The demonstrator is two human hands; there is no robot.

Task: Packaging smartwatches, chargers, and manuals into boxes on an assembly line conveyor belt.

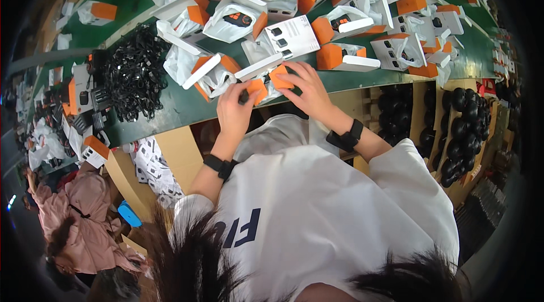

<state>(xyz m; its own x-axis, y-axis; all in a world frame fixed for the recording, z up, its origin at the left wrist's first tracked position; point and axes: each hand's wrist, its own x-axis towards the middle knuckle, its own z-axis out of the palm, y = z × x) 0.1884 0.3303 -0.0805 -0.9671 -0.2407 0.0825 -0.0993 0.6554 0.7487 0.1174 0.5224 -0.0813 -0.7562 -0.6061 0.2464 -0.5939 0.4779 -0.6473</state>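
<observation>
An open orange-and-white box (266, 87) lies at the table's near edge, between my two hands. My left hand (233, 110) is closed at its left orange end, with a small black thing (243, 96) at its fingertips whose kind I cannot make out. On the other side, my right hand (309, 91) grips the orange flap (280, 77) between thumb and fingers. White wrapping shows inside the box. Just beyond it lies a white carton (292, 37) printed with pictures of watches. Another open box (212, 73) with white wrapping stands left of my hands.
A heap of black cables (136, 72) lies on the green table (187, 110) to the left. Many open boxes (238, 14) crowd the far side. Cardboard cartons (178, 151) stand below the edge; black round items (464, 132) fill others at right. A person in pink (85, 211) is at lower left.
</observation>
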